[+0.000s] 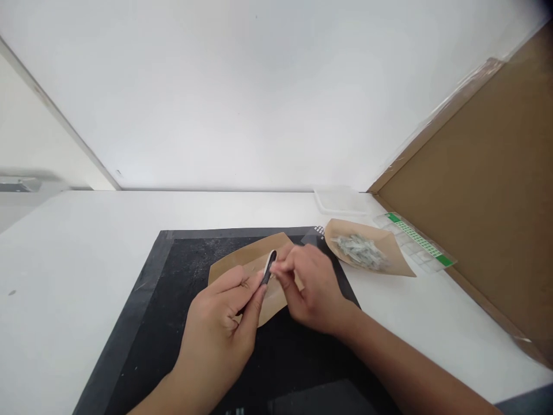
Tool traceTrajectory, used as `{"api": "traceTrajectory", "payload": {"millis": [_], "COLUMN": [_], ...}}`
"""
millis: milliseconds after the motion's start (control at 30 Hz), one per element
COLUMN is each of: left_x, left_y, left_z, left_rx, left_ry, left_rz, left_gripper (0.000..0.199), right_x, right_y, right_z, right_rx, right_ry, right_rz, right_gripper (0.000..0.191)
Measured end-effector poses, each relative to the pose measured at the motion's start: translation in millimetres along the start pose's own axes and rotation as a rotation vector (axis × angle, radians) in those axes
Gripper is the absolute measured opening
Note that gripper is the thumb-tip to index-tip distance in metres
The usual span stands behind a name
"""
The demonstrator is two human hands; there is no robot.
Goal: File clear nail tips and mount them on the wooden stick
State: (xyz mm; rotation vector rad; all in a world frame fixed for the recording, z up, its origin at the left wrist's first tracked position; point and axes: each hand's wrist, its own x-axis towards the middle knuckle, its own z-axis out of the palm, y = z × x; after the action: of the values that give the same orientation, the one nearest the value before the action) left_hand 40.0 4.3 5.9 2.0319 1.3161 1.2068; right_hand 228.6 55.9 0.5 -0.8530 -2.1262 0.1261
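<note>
My left hand point(224, 323) is closed around a short, narrow black piece point(268, 275) with a whitish edge, gripped between thumb and fingers so that its far end sticks up. Close beside that end, my right hand point(309, 285) is pinched, its fingertips touching or almost touching the piece. Whether anything small sits in that pinch I cannot make out. Under both hands lies a brown paper tray point(231, 260) with a pale inner surface, partly covered by them.
A black mat point(173, 300) lies on the white table point(38, 288). To the right, a second brown paper tray point(400, 253) holds many small translucent strips point(363, 252). Beyond are a clear plastic container point(341, 200) and a clear-and-green strip point(421, 239), beside a cardboard wall point(484, 190).
</note>
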Motion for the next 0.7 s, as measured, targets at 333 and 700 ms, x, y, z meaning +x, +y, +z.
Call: {"api": "traceTrajectory", "payload": {"millis": [333, 700], "left_x": [-2.9, -0.7], "left_y": [-2.1, -1.6], "left_z": [-1.2, -2.1], "left_rx": [0.009, 0.007], "left_ry": [-0.012, -0.024], "left_rz": [-0.021, -0.065], "left_gripper": [0.025, 0.029], "right_x": [-1.6, -3.2], "right_y": [0.9, 2.1], "right_z": [0.4, 1.4], "right_rx": [-0.006, -0.019], "right_ry": [-0.030, -0.027], "right_rz": [-0.008, 0.011], "right_gripper": [0.017, 0.016]}}
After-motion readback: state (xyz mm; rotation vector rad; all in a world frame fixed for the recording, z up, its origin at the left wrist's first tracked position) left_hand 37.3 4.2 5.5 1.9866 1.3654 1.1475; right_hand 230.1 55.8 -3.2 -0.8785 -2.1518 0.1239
